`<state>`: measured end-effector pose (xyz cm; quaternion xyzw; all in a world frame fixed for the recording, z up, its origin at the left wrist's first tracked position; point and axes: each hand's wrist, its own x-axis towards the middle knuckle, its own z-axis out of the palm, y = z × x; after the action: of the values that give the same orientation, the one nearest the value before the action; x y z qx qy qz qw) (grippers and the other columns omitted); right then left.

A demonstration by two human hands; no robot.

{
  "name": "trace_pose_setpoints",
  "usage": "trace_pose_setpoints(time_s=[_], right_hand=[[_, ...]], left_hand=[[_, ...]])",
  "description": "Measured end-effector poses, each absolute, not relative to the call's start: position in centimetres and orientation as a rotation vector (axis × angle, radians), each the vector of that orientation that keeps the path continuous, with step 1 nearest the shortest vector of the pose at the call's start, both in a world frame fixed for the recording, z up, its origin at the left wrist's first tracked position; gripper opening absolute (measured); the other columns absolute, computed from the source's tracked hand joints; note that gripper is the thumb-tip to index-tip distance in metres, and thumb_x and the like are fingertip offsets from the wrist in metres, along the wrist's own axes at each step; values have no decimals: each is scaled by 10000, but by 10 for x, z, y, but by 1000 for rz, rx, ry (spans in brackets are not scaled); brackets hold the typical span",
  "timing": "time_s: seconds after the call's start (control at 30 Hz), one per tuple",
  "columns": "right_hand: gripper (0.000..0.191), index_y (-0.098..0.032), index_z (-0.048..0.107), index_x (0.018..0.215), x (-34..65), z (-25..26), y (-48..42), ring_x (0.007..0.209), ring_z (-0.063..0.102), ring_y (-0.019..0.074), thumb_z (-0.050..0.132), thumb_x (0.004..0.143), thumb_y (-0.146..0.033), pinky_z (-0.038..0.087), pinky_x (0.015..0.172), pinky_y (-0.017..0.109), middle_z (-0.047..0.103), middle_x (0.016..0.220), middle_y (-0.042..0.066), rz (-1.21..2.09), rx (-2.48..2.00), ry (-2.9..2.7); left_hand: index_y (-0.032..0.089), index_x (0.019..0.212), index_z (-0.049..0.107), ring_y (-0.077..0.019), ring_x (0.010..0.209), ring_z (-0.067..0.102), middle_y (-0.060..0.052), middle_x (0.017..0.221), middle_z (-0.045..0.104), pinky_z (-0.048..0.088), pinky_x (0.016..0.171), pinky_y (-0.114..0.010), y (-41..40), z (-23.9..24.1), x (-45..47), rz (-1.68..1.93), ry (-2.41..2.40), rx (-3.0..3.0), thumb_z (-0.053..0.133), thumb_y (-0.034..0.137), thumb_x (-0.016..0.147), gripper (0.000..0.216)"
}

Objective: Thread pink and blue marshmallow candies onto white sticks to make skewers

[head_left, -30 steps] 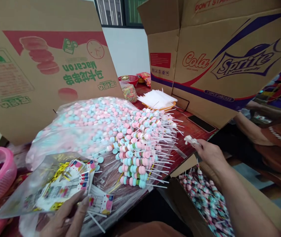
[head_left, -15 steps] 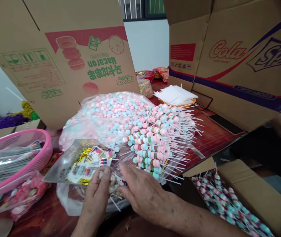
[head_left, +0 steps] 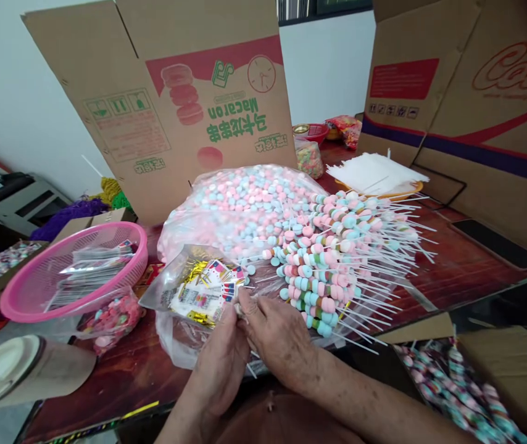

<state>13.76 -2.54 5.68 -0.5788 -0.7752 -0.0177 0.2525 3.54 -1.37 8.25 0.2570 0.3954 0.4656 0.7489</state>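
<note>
My left hand (head_left: 219, 364) and my right hand (head_left: 278, 336) meet at the table's near edge, fingertips pressed together at the mouth of a clear plastic bag of small printed cards and gold strips (head_left: 201, 295). What the fingers pinch is hidden. Just right of them lies a heap of pink, blue and green candy skewers on white sticks (head_left: 337, 259). Behind it sits a big clear bag of loose pink and blue candies (head_left: 245, 206).
A pink basket (head_left: 120, 274) with plastic sleeves stands at the left, a small candy bag (head_left: 113, 314) and a lidded tub (head_left: 23, 370) near it. Upright cartons (head_left: 189, 92) wall the back and right. An open box of wrapped skewers (head_left: 453, 382) sits lower right.
My right hand came in from the right side to join the left at the card bag. The view swung left, bringing the pink basket and tub into sight.
</note>
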Motion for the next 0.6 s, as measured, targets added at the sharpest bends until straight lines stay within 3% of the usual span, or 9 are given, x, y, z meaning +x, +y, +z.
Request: trace_pose_setpoints(time_s=[0.13,0.3,0.47,0.6], right_hand=[[379,-144,488,1218,138,57,-23,697,544,211,490,843,-195,442,594,327,591,770,82,-121,-1594,-2114],[379,-120,486,1213,138,50,-19,901,549,266,465,851,-232,471,709,392,580,1034,169,43,-1459,-2029],[298,-142,530,1127,159,46,-10,864,594,191,372,889,-227,491,732,311,640,950,95,341,-1313,-1761],[281,-150,554,1098,155,57,-12,867,589,187,390,893,-252,475,738,302,645,954,87,195,-1365,-1695]], left_hand=[[141,879,691,-130,719,612,-40,806,693,473,667,-217,-6,75,25,1000,925,590,729,228,644,253],[120,769,707,-76,542,574,-19,662,676,446,541,-177,0,72,19,984,998,502,766,132,557,220],[158,916,669,-160,737,638,-53,874,689,510,698,-299,0,83,10,944,940,582,729,165,633,290],[208,1068,584,-212,909,618,-80,1059,635,498,777,-377,10,91,7,1006,891,555,559,406,790,342]])
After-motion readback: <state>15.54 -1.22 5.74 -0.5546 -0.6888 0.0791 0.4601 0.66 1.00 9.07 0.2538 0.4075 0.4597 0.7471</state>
